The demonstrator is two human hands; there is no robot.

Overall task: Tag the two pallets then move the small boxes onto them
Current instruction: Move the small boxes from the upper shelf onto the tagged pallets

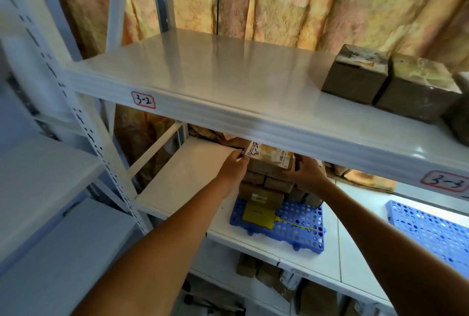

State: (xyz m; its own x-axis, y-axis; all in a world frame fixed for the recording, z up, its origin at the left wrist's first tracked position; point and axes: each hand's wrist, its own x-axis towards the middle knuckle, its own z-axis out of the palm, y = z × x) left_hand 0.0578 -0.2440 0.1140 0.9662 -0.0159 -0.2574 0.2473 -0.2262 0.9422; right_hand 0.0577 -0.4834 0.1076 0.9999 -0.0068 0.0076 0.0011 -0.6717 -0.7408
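A blue perforated pallet [299, 224] lies on the middle shelf with a yellow tag [257, 216] tied to its front. Several small brown boxes [261, 190] are stacked on it. Both hands hold the top box [270, 161], which has white labels. My left hand [234, 166] grips its left side and my right hand [305, 172] grips its right side. A second blue pallet [429, 232] lies at the right on the same shelf; only part of it shows, and no tag is seen on it.
The upper shelf [228, 82], labelled 3-2 and 3-3, carries dark brown boxes [385, 82] at the right and overhangs the stack. More boxes [276, 277] sit on the lower shelf. A white rack post [101, 158] stands at the left, with a flowered curtain behind.
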